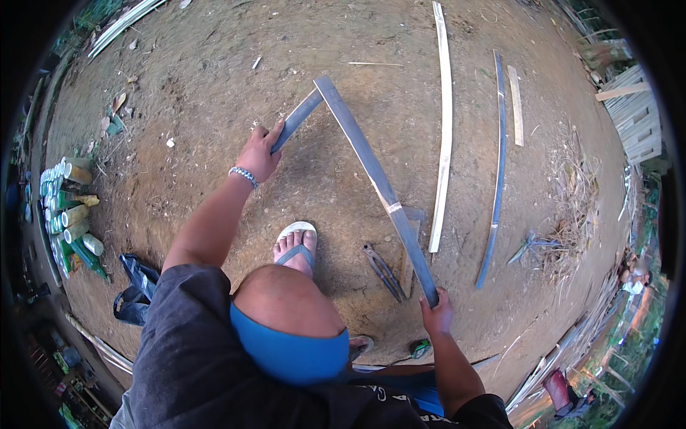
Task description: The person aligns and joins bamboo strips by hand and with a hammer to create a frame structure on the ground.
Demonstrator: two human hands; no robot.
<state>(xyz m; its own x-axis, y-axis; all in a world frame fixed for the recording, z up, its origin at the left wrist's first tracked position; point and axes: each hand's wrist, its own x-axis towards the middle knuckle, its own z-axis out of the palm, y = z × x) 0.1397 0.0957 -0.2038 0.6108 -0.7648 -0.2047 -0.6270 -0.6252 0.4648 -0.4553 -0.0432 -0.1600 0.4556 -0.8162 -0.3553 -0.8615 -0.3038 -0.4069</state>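
Observation:
In my left hand (261, 152) is a short bamboo slat (300, 118), gripped near its lower end. My right hand (437, 313) grips the near end of a longer bamboo slat (364, 159), which has a pale band at a node partway along. The two slats meet at an angle at their far ends, the long one lying over the short one. A pair of pincers (382, 272) rests on the dirt left of my right hand. Beside it, partly hidden under the long slat, is a grey flat piece with a wooden strip (407, 268).
A pale slat (443, 129), a dark slat (498, 171) and a short pale slat (516, 106) lie on the right. Several bottles (71, 207) line the left edge, near a dark plastic bag (136, 286). Dry grass (575, 193) is heaped at right.

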